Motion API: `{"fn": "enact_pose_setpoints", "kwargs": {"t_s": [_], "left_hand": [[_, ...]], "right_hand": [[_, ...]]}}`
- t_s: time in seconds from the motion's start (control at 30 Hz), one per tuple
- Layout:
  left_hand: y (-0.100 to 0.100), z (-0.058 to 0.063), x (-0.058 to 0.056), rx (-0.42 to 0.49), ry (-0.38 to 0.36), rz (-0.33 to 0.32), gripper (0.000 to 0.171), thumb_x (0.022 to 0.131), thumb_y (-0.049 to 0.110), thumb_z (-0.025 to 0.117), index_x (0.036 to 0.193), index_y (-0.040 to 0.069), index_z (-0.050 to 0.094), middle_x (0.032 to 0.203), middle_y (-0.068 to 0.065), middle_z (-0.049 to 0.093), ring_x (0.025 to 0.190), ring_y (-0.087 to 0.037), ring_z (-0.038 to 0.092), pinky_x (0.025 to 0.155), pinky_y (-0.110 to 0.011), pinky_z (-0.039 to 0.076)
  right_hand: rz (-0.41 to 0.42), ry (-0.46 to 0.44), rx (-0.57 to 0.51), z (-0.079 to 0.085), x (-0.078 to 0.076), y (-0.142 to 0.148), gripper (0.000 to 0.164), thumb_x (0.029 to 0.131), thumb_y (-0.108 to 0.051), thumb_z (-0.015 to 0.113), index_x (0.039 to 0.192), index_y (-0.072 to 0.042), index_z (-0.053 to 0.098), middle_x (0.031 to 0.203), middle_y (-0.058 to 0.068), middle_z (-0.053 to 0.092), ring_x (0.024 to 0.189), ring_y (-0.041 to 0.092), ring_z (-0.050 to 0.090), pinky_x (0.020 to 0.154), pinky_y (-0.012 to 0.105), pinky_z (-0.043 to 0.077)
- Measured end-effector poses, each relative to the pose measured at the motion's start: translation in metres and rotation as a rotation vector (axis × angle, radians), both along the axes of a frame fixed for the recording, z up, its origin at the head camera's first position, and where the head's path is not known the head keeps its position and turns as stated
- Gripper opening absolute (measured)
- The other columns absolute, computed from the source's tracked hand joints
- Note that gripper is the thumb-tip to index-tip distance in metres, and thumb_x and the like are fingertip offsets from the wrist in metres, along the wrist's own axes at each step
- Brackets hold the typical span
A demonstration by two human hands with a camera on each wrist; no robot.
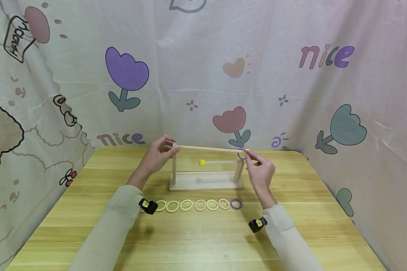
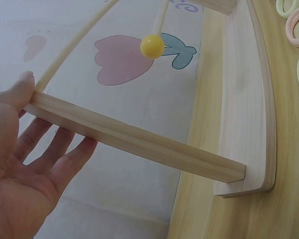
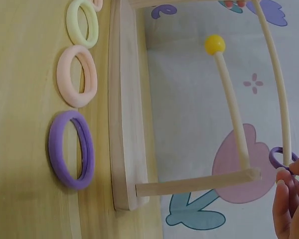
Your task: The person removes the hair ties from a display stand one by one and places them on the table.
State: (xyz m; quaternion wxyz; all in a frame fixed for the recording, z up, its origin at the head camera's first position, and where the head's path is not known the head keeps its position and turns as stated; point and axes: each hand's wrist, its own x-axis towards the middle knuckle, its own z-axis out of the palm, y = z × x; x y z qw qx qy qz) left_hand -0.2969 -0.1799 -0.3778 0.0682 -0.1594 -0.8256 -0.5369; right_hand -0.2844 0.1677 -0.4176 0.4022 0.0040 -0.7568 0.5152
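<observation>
A wooden stand (image 1: 203, 182) has a tall left post (image 2: 134, 137) and a shorter right post (image 3: 199, 184). My left hand (image 1: 156, 154) holds the top of the tall post, thumb at the root of the upper rod (image 1: 210, 148) and fingers along the post's other side. At that rod's free right end, my right hand (image 1: 262, 171) pinches a purple hair tie (image 3: 272, 157), whose loop surrounds the rod in the right wrist view. Below, a second rod (image 3: 231, 107) extends left from the short post and ends in a yellow ball (image 1: 202, 162).
In front of the stand lies a row of hair ties: several pale yellow ones (image 1: 172, 212), pink ones (image 3: 60, 82) and a purple one (image 3: 54, 149) at its right end. Behind the wooden table (image 1: 196, 241) hangs a printed cloth (image 1: 190, 56).
</observation>
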Motion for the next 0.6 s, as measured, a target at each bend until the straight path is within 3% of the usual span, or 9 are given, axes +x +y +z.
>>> {"fn": "enact_pose_setpoints", "kwargs": {"t_s": [0.4, 0.6], "left_hand": [[0.000, 0.000, 0.000, 0.002, 0.000, -0.002, 0.033, 0.101, 0.031, 0.067, 0.127, 0.011, 0.059, 0.123, -0.018, 0.066, 0.114, -0.034, 0.067, 0.092, -0.040, 0.058], [0.000, 0.000, 0.000, 0.007, -0.004, -0.004, 0.033, 0.101, 0.031, 0.068, 0.126, 0.011, 0.059, 0.122, -0.018, 0.067, 0.114, -0.036, 0.067, 0.091, -0.039, 0.058]], "right_hand": [[0.017, 0.003, -0.027, -0.001, -0.002, 0.012, 0.013, 0.087, 0.000, 0.079, 0.100, 0.000, 0.081, 0.090, 0.026, 0.077, 0.044, -0.014, 0.051, 0.041, 0.006, 0.038], [-0.002, -0.046, -0.014, 0.001, -0.004, 0.018, 0.014, 0.089, -0.004, 0.078, 0.101, 0.001, 0.081, 0.093, 0.024, 0.078, 0.044, -0.015, 0.051, 0.041, 0.008, 0.040]]}}
